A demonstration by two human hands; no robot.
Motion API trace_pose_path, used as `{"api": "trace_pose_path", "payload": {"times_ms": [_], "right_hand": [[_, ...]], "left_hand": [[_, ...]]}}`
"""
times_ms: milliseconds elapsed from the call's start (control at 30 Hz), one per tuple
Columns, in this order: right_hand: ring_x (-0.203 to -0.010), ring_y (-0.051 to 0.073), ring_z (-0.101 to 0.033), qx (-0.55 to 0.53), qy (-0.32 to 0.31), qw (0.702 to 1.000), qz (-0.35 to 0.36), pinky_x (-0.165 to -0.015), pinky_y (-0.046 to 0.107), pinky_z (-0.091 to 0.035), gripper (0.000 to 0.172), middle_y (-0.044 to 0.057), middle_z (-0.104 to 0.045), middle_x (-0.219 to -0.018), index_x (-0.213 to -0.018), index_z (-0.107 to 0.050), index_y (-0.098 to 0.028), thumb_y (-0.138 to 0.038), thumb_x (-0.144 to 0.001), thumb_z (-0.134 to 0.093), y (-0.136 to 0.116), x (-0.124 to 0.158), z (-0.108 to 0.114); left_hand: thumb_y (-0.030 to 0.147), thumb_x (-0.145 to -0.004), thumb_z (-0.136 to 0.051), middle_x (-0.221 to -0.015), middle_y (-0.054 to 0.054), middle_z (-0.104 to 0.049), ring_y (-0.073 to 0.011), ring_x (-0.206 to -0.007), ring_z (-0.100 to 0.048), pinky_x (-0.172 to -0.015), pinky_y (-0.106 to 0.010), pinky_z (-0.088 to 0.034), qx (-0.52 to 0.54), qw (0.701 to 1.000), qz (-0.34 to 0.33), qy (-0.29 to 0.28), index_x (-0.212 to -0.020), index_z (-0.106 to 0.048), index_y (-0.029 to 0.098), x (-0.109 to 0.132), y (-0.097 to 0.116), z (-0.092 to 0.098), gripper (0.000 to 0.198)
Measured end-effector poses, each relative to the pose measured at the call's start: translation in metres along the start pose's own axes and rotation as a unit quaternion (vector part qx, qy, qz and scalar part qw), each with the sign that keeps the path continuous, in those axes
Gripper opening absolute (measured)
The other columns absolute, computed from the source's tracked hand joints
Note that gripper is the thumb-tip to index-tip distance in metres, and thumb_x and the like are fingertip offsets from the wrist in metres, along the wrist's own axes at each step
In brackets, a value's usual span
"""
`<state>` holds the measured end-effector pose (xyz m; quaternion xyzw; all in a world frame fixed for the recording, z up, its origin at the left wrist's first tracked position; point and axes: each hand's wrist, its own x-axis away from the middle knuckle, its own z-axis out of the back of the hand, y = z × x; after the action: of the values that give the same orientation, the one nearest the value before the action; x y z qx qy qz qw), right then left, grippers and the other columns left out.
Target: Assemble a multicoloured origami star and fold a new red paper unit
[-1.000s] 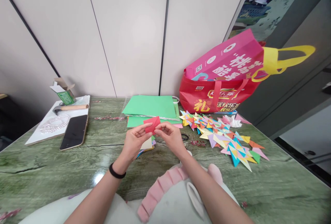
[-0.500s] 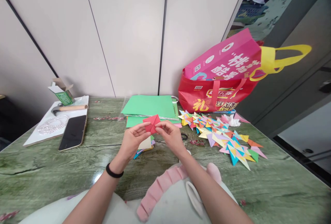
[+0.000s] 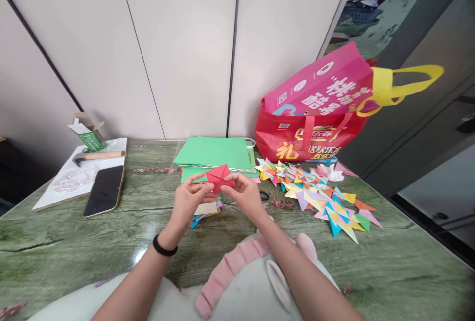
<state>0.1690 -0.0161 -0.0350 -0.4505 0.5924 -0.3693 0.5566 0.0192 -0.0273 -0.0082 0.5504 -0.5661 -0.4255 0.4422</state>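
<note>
A small folded piece of red paper (image 3: 220, 174) with crossing creases is held up above the table between both hands. My left hand (image 3: 188, 199) pinches its lower left edge between thumb and fingers. On the opposite side, my right hand (image 3: 246, 194) grips the right edge the same way. Below the hands lies a small stack of coloured paper squares (image 3: 206, 209), partly hidden by them. Behind them rest larger green sheets (image 3: 215, 153). To the right spreads a pile of folded multicoloured paper pieces (image 3: 315, 187).
A red gift bag (image 3: 282, 135) with a pink box stands at the back right. On the left, a phone (image 3: 104, 190), a hammer (image 3: 107, 155), a bead string (image 3: 76, 179) and a small green box (image 3: 91, 138) lie together. A plush toy (image 3: 245, 286) fills the near edge.
The red paper has tilted and shifted slightly within the fingers. My left hand has moved a little left, its fingers changing their hold. Everything else stays put.
</note>
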Motion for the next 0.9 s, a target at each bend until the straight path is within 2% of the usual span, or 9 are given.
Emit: {"api": "trace_pose_path", "payload": {"times_ms": [67, 167, 333, 633, 900], "right_hand": [[-0.071, 0.016, -0.058, 0.007, -0.005, 1.0, -0.001, -0.063, 0.027, -0.047, 0.024, 0.001, -0.062, -0.075, -0.082, -0.057, -0.019, -0.027, -0.064, -0.07, -0.0006, 0.0002, -0.0001], [-0.071, 0.015, -0.058, 0.013, -0.014, 1.0, -0.007, -0.062, 0.026, -0.046, 0.024, 0.001, -0.063, -0.075, -0.081, -0.057, -0.018, -0.028, -0.063, -0.07, -0.0012, 0.0006, -0.0005], [-0.071, 0.015, -0.059, 0.013, -0.014, 1.0, -0.014, -0.063, 0.026, -0.046, 0.028, 0.001, -0.063, -0.076, -0.081, -0.058, -0.018, -0.03, -0.061, -0.072, -0.0009, 0.0003, -0.0012], [-0.068, 0.014, -0.058, -0.005, -0.001, 1.0, -0.023, -0.062, 0.026, -0.047, 0.029, 0.001, -0.063, -0.075, -0.08, -0.058, -0.018, -0.031, -0.059, -0.073, -0.0005, -0.0009, 0.0001], [-0.06, 0.012, -0.054, -0.007, -0.017, 1.0, -0.006, -0.057, 0.024, -0.045, 0.023, -0.002, -0.058, -0.066, -0.074, -0.057, -0.018, -0.032, -0.063, -0.07, -0.005, -0.0003, 0.001]], "left_hand": [[0.029, -0.055, -0.078, -0.059, -0.005, -0.069, -0.0201, -0.053, -0.067, -0.052, -0.029, -0.057, -0.011, 0.999, 0.038, -0.018, -0.081, -0.061, 0.009, -0.0005, -0.0009, 0.0008, 0.037], [0.029, -0.051, -0.08, -0.055, -0.005, -0.068, -0.0205, -0.051, -0.067, -0.05, -0.027, -0.056, -0.011, 0.998, 0.06, -0.019, -0.065, -0.06, 0.01, -0.0008, -0.0023, 0.001, 0.031], [0.025, -0.042, -0.084, -0.056, -0.005, -0.07, -0.021, -0.051, -0.067, -0.053, -0.029, -0.057, 0.02, 0.998, 0.062, 0.011, -0.067, -0.059, 0.011, 0.0001, -0.0012, -0.0007, 0.037], [0.026, -0.046, -0.082, -0.062, -0.005, -0.071, -0.0216, -0.061, -0.068, -0.067, -0.036, -0.058, 0.007, 0.999, 0.037, -0.008, -0.068, -0.06, 0.011, 0.0026, 0.0004, -0.0019, 0.034], [0.026, -0.048, -0.081, -0.057, -0.003, -0.069, -0.0207, -0.058, -0.068, -0.062, -0.033, -0.058, 0.003, 1.0, 0.021, -0.022, -0.07, -0.056, 0.012, 0.0039, 0.0023, -0.0036, 0.036]]}}
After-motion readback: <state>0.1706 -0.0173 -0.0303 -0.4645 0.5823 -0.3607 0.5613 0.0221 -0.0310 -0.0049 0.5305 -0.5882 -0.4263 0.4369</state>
